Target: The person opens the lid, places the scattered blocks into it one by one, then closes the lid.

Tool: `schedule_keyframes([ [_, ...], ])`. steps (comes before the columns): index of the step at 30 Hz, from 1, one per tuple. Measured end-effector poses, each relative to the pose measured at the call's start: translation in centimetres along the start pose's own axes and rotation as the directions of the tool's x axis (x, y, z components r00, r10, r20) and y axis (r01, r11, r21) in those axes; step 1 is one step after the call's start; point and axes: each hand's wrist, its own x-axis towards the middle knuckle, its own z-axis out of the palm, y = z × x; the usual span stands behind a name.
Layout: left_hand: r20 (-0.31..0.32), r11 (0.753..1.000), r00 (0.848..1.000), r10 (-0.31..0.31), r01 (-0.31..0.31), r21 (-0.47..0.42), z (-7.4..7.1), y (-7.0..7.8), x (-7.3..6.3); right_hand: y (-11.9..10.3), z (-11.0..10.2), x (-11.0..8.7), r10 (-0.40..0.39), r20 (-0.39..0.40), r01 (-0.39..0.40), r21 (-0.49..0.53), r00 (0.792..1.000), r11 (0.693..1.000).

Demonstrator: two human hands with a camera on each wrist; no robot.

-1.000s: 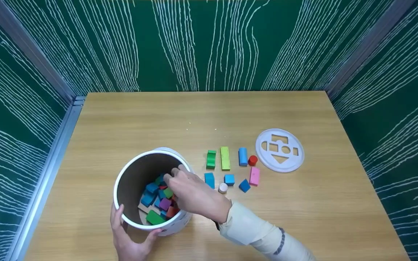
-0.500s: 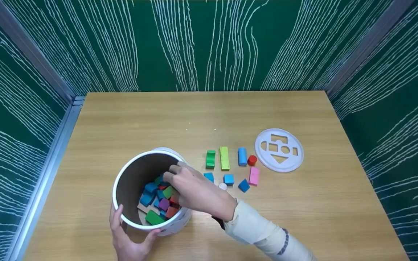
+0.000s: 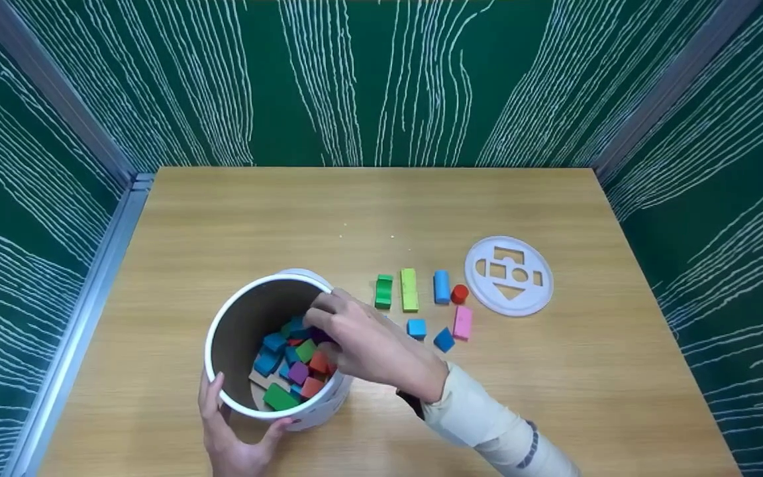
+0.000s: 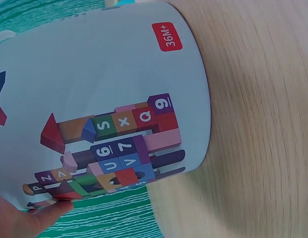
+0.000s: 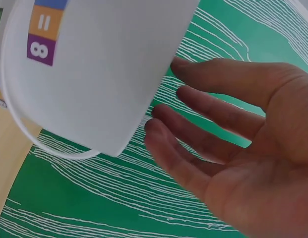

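A white bucket [image 3: 218, 317], tilted toward me, holds a pile of coloured wooden blocks [image 3: 299, 372]. My left hand [image 3: 236, 434] grips its near left side, fingers at the left and thumb under the front rim. In the left wrist view, that thumb [image 4: 49, 215] lies beside the printed bucket wall [image 4: 94, 64]. Over the bucket's right rim reaches my right hand [image 3: 361, 338], its bent fingers above the pile. A dark purple patch [image 3: 320, 333] shows between its fingertips; whether they pinch it I cannot tell. In the right wrist view, the right hand's [image 5: 228, 129] fingertips meet the rim edge.
Right of the bucket lie a green block [image 3: 383, 291], a yellow-green block [image 3: 409, 289], a blue cylinder [image 3: 442, 287], a red cylinder [image 3: 459, 294], a pink block [image 3: 462, 323] and two blue blocks. A white shape-sorter lid [image 3: 508, 305] lies beyond. Green, white-lined panels [image 3: 381, 86] surround the table.
My right hand has drawn slightly up and right, uncovering the purple patch and hiding the white piece and a blue block on the table. The left hand holds nearly still.
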Motion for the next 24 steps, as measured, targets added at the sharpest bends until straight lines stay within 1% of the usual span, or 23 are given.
schedule_keyframes([
  [3,0.001,1.0,1.0,0.01,-0.01,0.016,0.0,0.0,0.1,0.3,-0.2,-0.4,0.007,-0.017,-0.006,0.03,1.0,1.0],
  [7,0.004,0.999,1.0,0.004,-0.004,0.037,-0.1,0.1,0.1,0.8,-0.4,-0.8,0.02,-0.043,-0.017,0.06,0.999,0.998],
  [14,-0.007,0.998,0.999,-0.037,0.038,0.055,-0.1,0.6,-0.2,1.6,-0.5,-1.7,0.033,-0.065,-0.03,0.049,0.997,0.998],
  [17,-0.007,0.998,0.999,-0.042,0.042,0.057,-0.1,0.6,-0.2,2.1,-0.4,-2.0,0.037,-0.08,-0.034,0.046,0.996,0.998],
  [22,-0.007,0.999,1.0,-0.009,0.01,0.053,-0.1,0.4,0.0,3.0,-0.3,-2.5,0.066,-0.104,-0.06,0.059,0.992,0.996],
  [24,0.003,1.0,1.0,-0.001,0.001,0.029,-0.1,0.3,0.0,3.4,-0.2,-2.8,0.076,-0.118,-0.069,0.063,0.99,0.996],
])
